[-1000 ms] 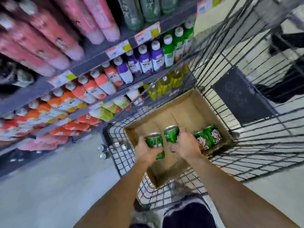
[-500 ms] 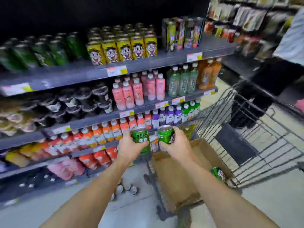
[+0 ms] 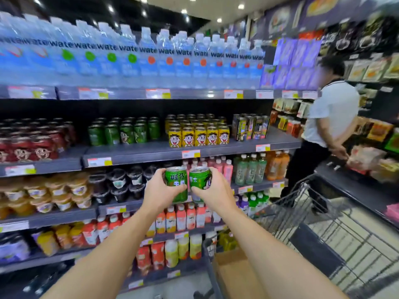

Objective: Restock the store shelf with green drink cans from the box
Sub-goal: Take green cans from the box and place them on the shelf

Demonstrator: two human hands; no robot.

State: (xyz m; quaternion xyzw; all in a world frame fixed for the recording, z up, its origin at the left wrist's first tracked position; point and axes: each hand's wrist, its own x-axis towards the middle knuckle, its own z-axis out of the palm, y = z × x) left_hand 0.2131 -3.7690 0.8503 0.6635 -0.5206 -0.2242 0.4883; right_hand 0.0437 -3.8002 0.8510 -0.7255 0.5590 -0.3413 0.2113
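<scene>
My left hand (image 3: 158, 194) grips one green drink can (image 3: 176, 180) and my right hand (image 3: 212, 194) grips a second green can (image 3: 199, 180). Both cans are upright, side by side and touching, raised in front of the shelves at mid height. Above and to the left, a block of green cans (image 3: 124, 131) stands on the grey shelf (image 3: 138, 155), between red cans and yellow cans. The cardboard box (image 3: 232, 268) lies in the wire cart (image 3: 323, 234) at lower right; only its near wall shows.
Yellow cans (image 3: 198, 137) and red cans (image 3: 32, 145) flank the green block. Water bottles (image 3: 129, 59) fill the top shelf, cups and juice bottles the lower ones. A person in a white shirt (image 3: 330, 117) stands in the aisle beyond the cart.
Both hands lifted the two green cans out of the box in the cart and raised them in front of the shelves. My view swung up from the cart to the shelving.
</scene>
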